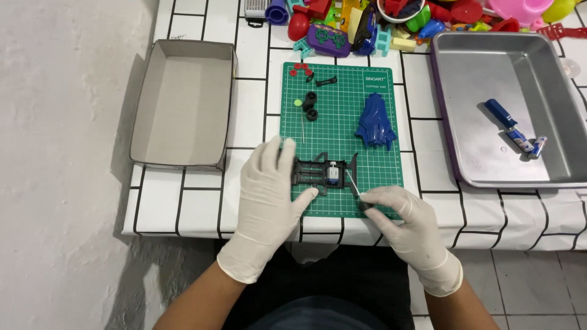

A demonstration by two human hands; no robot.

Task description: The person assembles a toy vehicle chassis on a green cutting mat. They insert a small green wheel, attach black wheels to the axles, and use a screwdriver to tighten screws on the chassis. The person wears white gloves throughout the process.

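White-gloved left hand (267, 195) lies flat-ish on the black plastic toy-car chassis (324, 173), fingers spread over its left end, thumb under the lower edge, pinning it to the green gridded cutting mat (379, 174). Right hand (406, 223), also in a white latex glove, is closed round a thin metal screwdriver (353, 183) w/ dark handle; tip angles up-left to the chassis's right side, next to the small silver motor in the middle.

Just above the right hand, on the mat: blue plastic car body shell (375, 122). Above the left hand's fingertips: two black wheels (310, 105), a yellow-green disc, a thin pin, small red bits & a black clip near the mat's top edge.

Well left of the left hand: open grey cardboard box (183, 101). Well right of the right hand: metal baking tray (550, 140) holding a blue-handled tool and batteries. Far side of the white, black-gridded worktop (195, 208): pile of coloured plastic toys (391, 21).
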